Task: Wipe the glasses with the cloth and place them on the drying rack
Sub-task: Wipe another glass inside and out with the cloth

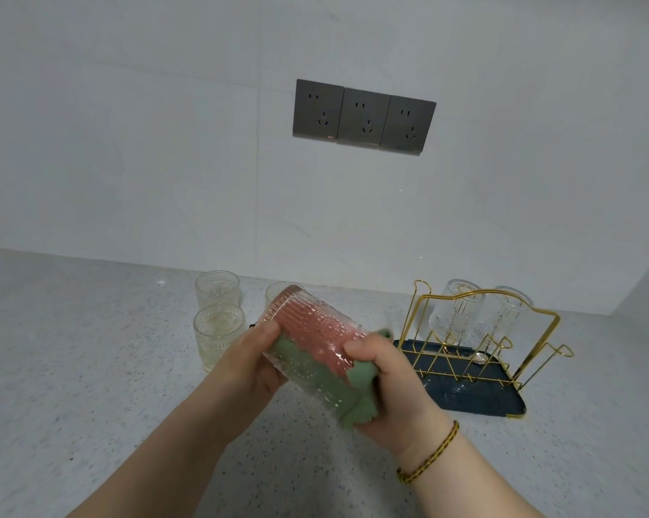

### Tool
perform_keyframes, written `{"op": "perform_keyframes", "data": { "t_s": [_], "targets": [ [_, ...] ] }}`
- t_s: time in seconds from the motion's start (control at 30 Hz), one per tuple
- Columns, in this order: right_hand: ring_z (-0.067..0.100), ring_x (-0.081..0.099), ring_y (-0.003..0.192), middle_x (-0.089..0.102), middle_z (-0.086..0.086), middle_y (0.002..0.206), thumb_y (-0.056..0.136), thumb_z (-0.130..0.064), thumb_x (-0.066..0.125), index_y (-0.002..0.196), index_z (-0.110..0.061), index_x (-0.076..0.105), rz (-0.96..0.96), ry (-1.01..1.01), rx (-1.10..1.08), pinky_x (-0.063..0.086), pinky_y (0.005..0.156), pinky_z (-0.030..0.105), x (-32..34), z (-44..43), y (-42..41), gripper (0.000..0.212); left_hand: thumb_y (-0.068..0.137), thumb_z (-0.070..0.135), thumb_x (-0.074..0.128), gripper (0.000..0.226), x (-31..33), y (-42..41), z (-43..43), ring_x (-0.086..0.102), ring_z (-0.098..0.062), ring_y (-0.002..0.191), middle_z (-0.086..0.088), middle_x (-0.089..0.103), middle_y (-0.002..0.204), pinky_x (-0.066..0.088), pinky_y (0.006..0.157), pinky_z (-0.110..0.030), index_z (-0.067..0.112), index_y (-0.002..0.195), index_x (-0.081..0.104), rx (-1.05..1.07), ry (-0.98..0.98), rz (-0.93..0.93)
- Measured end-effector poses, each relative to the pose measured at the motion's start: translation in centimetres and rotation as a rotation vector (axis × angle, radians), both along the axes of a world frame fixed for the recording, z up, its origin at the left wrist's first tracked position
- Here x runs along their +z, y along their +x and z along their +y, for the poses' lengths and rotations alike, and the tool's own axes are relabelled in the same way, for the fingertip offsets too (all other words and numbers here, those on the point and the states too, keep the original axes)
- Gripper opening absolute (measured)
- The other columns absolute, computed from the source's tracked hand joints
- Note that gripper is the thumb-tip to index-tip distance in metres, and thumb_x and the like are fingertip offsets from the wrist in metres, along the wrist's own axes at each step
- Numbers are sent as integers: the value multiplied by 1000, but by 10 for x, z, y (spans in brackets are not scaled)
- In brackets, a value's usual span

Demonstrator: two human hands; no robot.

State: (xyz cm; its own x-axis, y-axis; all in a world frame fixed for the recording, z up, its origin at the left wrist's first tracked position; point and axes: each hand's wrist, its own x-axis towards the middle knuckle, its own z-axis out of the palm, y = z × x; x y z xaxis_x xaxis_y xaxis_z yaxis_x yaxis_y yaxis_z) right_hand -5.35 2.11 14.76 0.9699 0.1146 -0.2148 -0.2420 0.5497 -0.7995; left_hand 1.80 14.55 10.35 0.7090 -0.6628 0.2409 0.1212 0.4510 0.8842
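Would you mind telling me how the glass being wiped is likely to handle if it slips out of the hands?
The glass looks rigid and breakable, so a drop onto the stone counter could crack it. Its ribbed wall probably aids grip. Lying tilted on its side, the round body would likely roll.

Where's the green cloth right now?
Low centre of the head view: the green cloth is wrapped around the held glass, between the left hand and right hand.

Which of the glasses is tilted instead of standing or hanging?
The embossed clear glass held in both hands, wrapped in the green cloth; its mouth tips up-left.
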Motion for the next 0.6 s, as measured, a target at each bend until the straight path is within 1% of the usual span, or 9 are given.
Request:
{"op": "perform_keyframes", "data": {
  "t_s": [0.03,0.07,0.13,0.2,0.3,0.37,0.47,0.53,0.6],
  "targets": [
    [16,59,53,63,6,64,62,-3,65,67,-5,61,36,-230,16,49,48,22,2,3,0,6,58,64,70,54,3,-2,-1,69,-17,94,-2,73,99,57,75,-28,28,98,72,34,9,42],
    [9,51,51,56,2,63,77,-4,60,67,-6,53,22,-613,45,42,48,16,-2,2,-1,12,61,60,67,51,5,-3,-3,70,-17,90,-1,74,95,58,72,-28,28,101,70,73,24,105],
    [-2,39,48,40,-7,62,85,-4,51,72,-10,43,-247,-1239,130,39,47,13,-4,5,0,16,65,50,54,48,3,-2,-6,71,-17,83,-2,75,90,58,71,-32,23,103,65,129,87,224],
    [-4,42,45,33,-8,57,80,1,51,67,-12,39,-486,-1389,124,37,45,10,-9,9,-1,21,61,47,54,50,0,-1,-8,71,-19,83,-7,74,92,54,73,-35,18,100,63,137,161,280],
    [0,45,43,45,-9,50,80,3,52,65,-19,42,-303,-1104,58,31,36,10,-13,5,0,28,62,48,57,54,-1,0,-6,69,-24,90,-11,72,101,57,75,-35,16,105,62,129,183,276],
    [15,52,54,55,1,58,78,-4,57,76,-5,57,-89,-643,23,37,40,22,-11,-1,3,2,74,50,61,50,-2,1,-1,68,-26,97,-11,71,108,58,80,-34,17,112,62,70,156,199],
    [20,63,54,65,9,62,56,-7,54,69,0,68,3,1,-15,51,47,23,-9,-9,6,21,59,59,73,62,-2,6,6,65,-29,104,-13,68,112,56,85,-40,20,108,67,-9,131,71],
    [17,64,53,66,6,62,53,-7,58,70,-5,66,-15,41,-7,52,49,20,-8,-10,4,19,45,64,79,70,-3,9,7,69,-25,95,-10,72,103,58,75,-33,19,98,72,-8,106,44],
    [9,59,48,63,-1,57,69,-6,61,67,-10,59,-66,-286,79,47,42,17,-6,-7,3,4,49,63,76,65,0,5,6,71,-21,86,-8,74,95,57,67,-29,18,96,73,20,106,69]
  ]
}}
